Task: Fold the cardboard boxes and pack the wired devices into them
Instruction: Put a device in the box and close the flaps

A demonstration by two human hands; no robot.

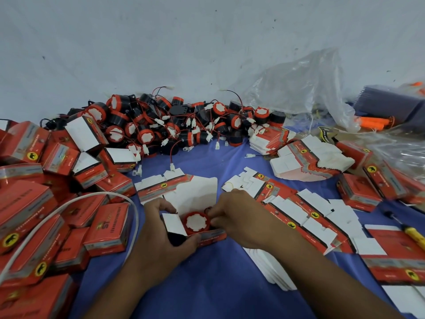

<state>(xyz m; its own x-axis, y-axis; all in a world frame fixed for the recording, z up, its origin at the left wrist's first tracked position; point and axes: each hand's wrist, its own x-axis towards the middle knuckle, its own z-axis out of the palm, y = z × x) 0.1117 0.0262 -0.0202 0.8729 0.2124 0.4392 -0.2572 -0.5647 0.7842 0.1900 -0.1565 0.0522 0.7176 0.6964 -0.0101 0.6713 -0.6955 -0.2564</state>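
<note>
Hands meet at the middle of a blue cloth (218, 284), both at work on one open box (197, 196) whose white lid flap stands up behind them. The left hand (161, 229) grips the box from its left end, fingers curled round the far side and thumb pressed along the red front wall. Inside the box sits a device (196, 222), round, red-rimmed with a white face turned upward. The right hand (234, 215) comes in from the right with fingers bent and tips drawn together, pinching at the device's right edge, where a small loop of wire shows; whether the tips hold the rim or the wire cannot be told. Behind the hands, against a pale wall, lies a heap of loose devices (174, 125), black and red with tangled thin wires and white plugs. To the left, closed red boxes (108, 226) are piled, and a white cable (69, 203) arcs over them. To the right, unfolded flat boxes (305, 210) fan out over the cloth, with a thicker stack of them (308, 162) further back. A crumpled clear plastic bag (299, 88) lies near the wall at the right, and a yellow-handled screwdriver (411, 233) rests on flat boxes at the right edge.
</note>
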